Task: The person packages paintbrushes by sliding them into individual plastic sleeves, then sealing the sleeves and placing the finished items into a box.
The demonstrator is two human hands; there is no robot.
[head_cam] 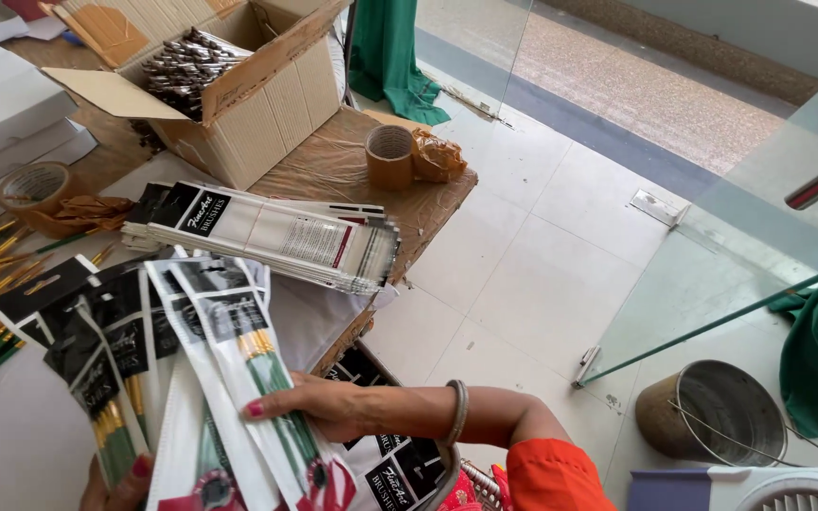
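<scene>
Down at the table's near edge, the right hand (319, 405) lies flat across a fanned bunch of paintbrush packets (229, 378) — fingers spread and pressing on the clear sleeves. The left hand (117, 487) grips the same fan from below, thumb on top. Behind sit a stack of packets (267, 232), a cardboard box (229, 85) and a tape roll (389, 156).

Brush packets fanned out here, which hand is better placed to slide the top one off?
Probably the right hand: it lies flat on the top brush packet. The left hand grips the fan from below.
</scene>
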